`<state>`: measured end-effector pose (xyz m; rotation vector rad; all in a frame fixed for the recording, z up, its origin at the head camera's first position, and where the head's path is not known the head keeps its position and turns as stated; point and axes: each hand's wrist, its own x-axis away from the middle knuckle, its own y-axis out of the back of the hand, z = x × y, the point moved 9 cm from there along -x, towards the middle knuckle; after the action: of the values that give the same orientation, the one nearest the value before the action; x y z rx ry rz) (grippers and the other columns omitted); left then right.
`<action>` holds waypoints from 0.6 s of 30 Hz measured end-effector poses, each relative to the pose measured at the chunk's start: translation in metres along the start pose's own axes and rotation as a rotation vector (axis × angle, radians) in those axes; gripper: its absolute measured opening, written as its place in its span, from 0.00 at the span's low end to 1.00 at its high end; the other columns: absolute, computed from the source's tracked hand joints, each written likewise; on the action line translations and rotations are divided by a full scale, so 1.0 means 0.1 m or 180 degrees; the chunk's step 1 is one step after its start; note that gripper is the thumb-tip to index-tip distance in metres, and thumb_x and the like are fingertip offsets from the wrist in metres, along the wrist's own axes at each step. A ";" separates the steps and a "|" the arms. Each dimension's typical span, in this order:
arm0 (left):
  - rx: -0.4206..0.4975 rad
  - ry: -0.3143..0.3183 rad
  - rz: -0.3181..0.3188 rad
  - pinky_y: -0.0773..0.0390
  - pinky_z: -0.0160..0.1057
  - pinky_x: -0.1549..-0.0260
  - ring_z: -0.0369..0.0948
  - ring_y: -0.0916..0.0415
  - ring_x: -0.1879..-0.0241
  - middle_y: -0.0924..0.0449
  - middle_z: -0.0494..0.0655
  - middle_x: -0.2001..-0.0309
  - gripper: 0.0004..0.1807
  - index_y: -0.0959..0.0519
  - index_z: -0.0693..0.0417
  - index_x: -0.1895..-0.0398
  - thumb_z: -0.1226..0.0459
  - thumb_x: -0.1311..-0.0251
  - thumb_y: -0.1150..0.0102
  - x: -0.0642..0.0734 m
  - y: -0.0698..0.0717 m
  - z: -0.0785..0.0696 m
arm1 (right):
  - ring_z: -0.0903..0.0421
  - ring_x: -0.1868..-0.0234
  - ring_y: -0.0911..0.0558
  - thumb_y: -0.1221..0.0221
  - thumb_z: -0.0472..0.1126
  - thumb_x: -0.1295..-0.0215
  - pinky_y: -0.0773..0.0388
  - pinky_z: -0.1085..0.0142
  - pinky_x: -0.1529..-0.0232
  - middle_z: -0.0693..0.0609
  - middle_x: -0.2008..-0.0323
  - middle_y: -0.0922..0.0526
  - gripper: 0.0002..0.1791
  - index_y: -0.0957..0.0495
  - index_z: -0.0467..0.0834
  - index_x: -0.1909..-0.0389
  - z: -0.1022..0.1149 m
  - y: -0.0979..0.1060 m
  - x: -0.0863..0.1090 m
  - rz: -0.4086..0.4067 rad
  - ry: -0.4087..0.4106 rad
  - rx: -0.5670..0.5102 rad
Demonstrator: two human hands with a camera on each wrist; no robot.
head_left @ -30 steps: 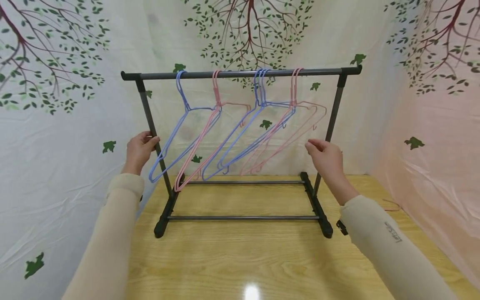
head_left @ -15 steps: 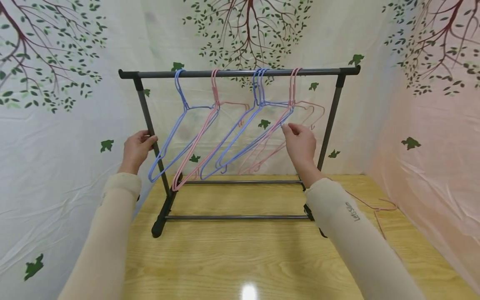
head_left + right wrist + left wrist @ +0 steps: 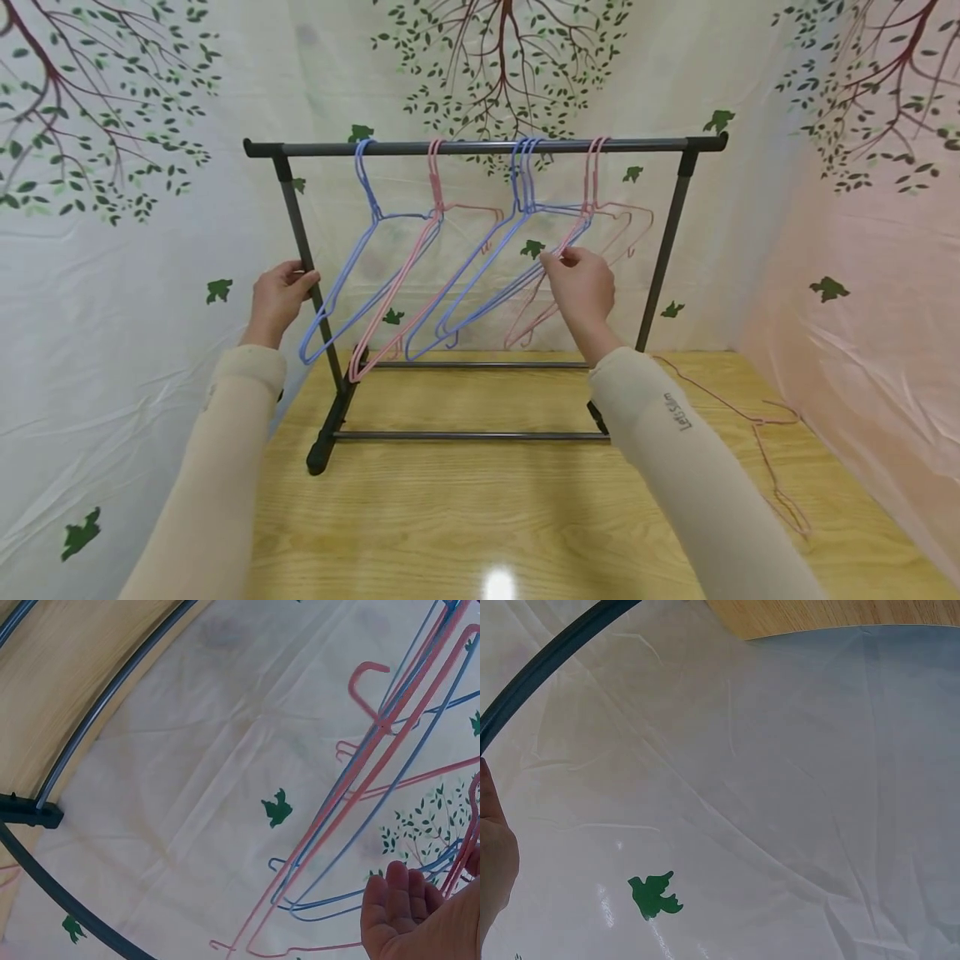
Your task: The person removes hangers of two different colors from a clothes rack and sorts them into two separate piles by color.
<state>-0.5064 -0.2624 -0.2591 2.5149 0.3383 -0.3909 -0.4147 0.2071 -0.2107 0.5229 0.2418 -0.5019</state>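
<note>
My left hand (image 3: 279, 302) pinches the left upright of a black metal garment rack (image 3: 480, 148), thumb in front of the post. My right hand (image 3: 581, 287) holds a pink clothes hanger (image 3: 566, 237) by its near arm, thumb against fingertips. In the right wrist view, this hand (image 3: 409, 911) has curled fingers with pink wires (image 3: 457, 874) passing between them and the thumb. Blue hangers (image 3: 459, 287) hang just left of it. Farther left, more pink hangers (image 3: 397, 292) and blue hangers (image 3: 341, 283) hang on the rail. In the left wrist view, a dark post (image 3: 547, 664) meets my fingertip.
A loose pink hanger (image 3: 757, 421) lies on the wooden table (image 3: 480, 517) to the right of the rack. Two low crossbars (image 3: 465, 436) join the rack's feet. A cloth backdrop (image 3: 862, 350) with printed trees surrounds the table.
My right hand has moved left from beside the right upright to the right-hand pink hangers and taken hold. Those hangers' lower ends have shifted slightly right. My left hand stays on the post.
</note>
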 end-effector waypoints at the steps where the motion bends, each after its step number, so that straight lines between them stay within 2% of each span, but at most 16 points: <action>1: 0.0003 0.0004 -0.0003 0.23 0.49 0.46 0.55 0.20 0.48 0.22 0.64 0.43 0.26 0.26 0.63 0.37 0.52 0.28 0.47 0.00 0.00 0.00 | 0.48 0.49 0.21 0.40 0.56 0.33 0.28 0.52 0.47 0.48 0.51 0.16 0.26 0.19 0.43 0.42 -0.01 0.02 -0.01 -0.0009 0.0002 0.0017; 6: -0.0002 -0.0015 -0.0009 0.23 0.49 0.46 0.54 0.20 0.49 0.22 0.64 0.44 0.26 0.25 0.64 0.38 0.52 0.27 0.47 0.00 -0.01 -0.02 | 0.48 0.49 0.20 0.42 0.51 0.31 0.29 0.50 0.47 0.47 0.52 0.15 0.21 0.18 0.43 0.44 -0.08 0.11 -0.02 -0.0039 -0.0003 0.0006; 13: -0.0042 -0.0021 -0.0016 0.23 0.50 0.46 0.54 0.19 0.50 0.22 0.65 0.44 0.26 0.25 0.64 0.38 0.52 0.28 0.47 0.01 0.00 -0.02 | 0.49 0.48 0.20 0.44 0.52 0.29 0.28 0.51 0.45 0.46 0.50 0.15 0.21 0.17 0.44 0.44 -0.14 0.22 0.03 -0.0095 0.0053 -0.0119; 18: 0.0024 0.0047 0.0031 0.25 0.51 0.44 0.57 0.21 0.47 0.22 0.65 0.43 0.27 0.26 0.64 0.37 0.51 0.28 0.48 0.02 -0.01 -0.01 | 0.50 0.49 0.19 0.45 0.50 0.29 0.25 0.56 0.49 0.47 0.50 0.15 0.20 0.17 0.44 0.44 -0.14 0.33 0.09 -0.0170 0.0152 -0.0192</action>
<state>-0.5048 -0.2608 -0.2592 2.5269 0.3308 -0.3704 -0.3915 0.2362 -0.2120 0.4710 0.3163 -0.5330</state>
